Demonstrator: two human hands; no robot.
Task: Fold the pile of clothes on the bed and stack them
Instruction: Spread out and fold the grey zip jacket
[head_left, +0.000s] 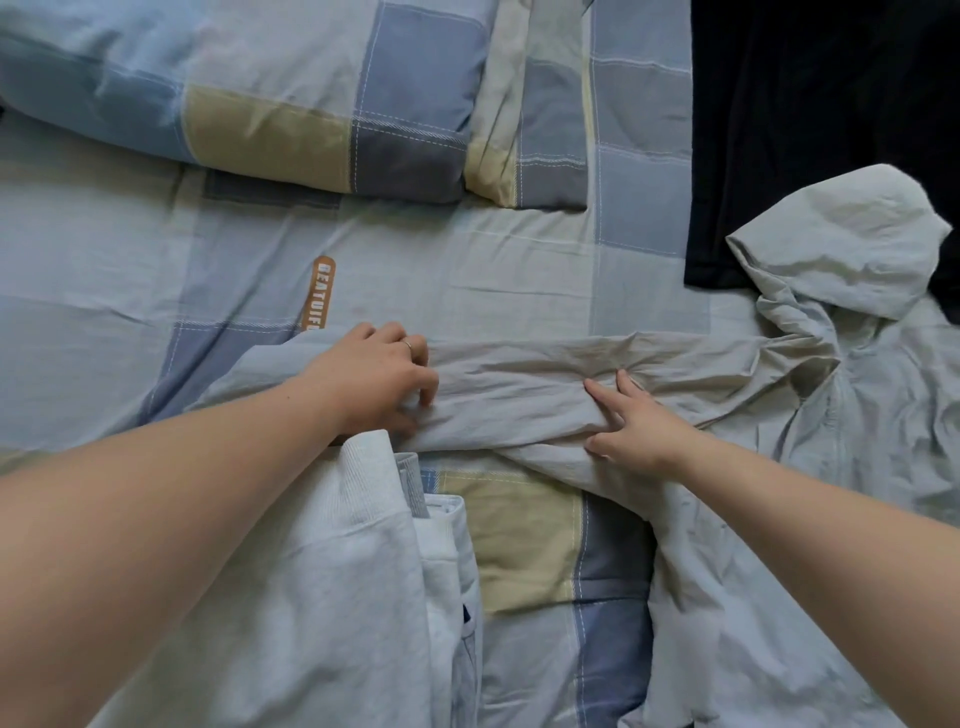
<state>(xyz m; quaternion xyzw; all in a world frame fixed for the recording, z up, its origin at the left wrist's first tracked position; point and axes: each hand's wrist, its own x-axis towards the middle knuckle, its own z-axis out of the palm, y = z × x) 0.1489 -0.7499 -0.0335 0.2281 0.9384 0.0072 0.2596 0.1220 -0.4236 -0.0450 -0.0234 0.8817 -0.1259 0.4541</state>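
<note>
A pale grey hooded jacket (810, 415) lies spread on the checked bed sheet (519, 270), its hood (852, 244) at the right and one long sleeve (519, 384) stretched leftward across the middle. My left hand (379, 379) pinches the sleeve near its cuff end with curled fingers. My right hand (631, 423) presses flat on the sleeve with straight, spread fingers. A white sweatshirt (332, 571) with a ribbed hem lies bunched at the lower left, partly under my left forearm.
A checked pillow (234, 88) lies at the top left, with a second one (535, 114) beside it. A dark navy garment (810, 104) lies at the top right, partly under the hood. An orange label (321, 293) is printed on the sheet.
</note>
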